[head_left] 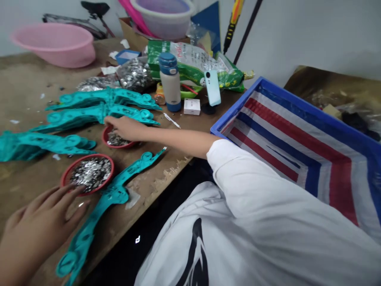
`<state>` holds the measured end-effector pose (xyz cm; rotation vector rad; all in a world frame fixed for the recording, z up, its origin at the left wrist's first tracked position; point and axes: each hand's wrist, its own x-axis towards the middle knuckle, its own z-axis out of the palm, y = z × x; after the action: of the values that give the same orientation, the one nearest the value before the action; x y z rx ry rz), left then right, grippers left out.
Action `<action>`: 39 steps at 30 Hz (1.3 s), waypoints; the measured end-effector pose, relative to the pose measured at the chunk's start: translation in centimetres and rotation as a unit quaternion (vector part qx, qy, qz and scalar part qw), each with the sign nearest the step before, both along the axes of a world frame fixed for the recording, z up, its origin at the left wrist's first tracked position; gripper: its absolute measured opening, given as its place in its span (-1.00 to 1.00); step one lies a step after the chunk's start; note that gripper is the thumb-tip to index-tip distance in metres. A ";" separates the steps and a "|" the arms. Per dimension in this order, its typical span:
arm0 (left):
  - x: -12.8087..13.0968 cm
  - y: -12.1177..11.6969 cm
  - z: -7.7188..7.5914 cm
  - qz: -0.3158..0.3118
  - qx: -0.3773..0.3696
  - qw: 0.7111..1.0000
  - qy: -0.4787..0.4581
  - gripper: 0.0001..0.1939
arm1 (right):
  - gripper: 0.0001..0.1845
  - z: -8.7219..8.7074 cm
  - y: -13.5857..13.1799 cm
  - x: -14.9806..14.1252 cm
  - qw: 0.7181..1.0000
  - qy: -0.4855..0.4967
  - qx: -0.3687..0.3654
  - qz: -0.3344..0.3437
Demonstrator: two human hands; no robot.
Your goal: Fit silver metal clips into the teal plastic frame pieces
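Observation:
My left hand point(41, 226) lies flat on the wooden table point(24, 87) at the lower left. Its fingers are stretched out, and the tips touch the rim of a large red dish point(89, 172) full of small shiny metal pieces. My right hand point(125, 127), on a bare forearm coming out of a white sleeve, reaches across to a smaller red dish point(114, 140) of the same pieces. Its fingers are held together and dip over the dish's far rim, hiding what they hold. A long teal plastic part point(113, 194) lies between my hands, running toward the table's front edge.
Several more teal parts point(98, 105) are stacked behind the dishes. Further back are a white and blue bottle point(170, 81), a phone on a stand point(212, 87), a small white box point(192, 106), bags of metal pieces point(135, 73) and a pink basin point(56, 43). A blue crate point(300, 131) with a striped liner stands to the right.

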<state>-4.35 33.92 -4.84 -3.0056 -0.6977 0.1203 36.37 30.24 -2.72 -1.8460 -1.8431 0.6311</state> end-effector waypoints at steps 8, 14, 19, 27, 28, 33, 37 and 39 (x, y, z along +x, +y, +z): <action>3.3 -5.6 4.6 0.091 -0.020 0.996 -0.010 -0.34 | -0.70 3.3 -2.0 4.3 0.994 -0.108 0.021 0.017; 3.2 -6.3 3.3 0.067 -0.057 0.996 -0.024 -0.44 | -0.83 2.6 -3.3 5.5 0.994 -0.107 -0.004 -0.017; 2.9 -6.9 1.5 0.043 -0.081 0.995 -0.033 -0.47 | -0.89 1.2 -2.9 5.3 0.998 0.024 -0.017 -0.049; 2.0 -8.8 0.4 -0.007 -0.108 0.990 -0.091 -0.49 | -0.85 0.1 -2.8 5.6 0.920 0.372 -0.058 -0.107; 2.0 -9.0 0.4 -0.013 -0.108 0.989 -0.100 -0.49 | -0.83 0.1 -2.9 5.5 0.915 0.384 -0.060 -0.106; 1.7 -9.5 0.6 -0.051 -0.120 0.982 -0.140 -0.51 | -0.68 0.0 -3.4 5.2 0.896 0.423 -0.088 -0.108; 1.7 -10.1 0.5 -0.034 -0.135 0.981 -0.137 -0.50 | -0.67 -0.2 -3.7 5.3 0.877 0.464 -0.088 -0.090; 1.8 -10.4 0.4 -0.038 -0.133 0.982 -0.131 -0.51 | -0.64 -0.3 -3.8 5.4 0.870 0.477 -0.090 -0.085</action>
<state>-2.57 23.56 -4.40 -3.3401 -0.6279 -0.2050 41.74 26.44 -3.04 -1.3476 -0.9675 1.3687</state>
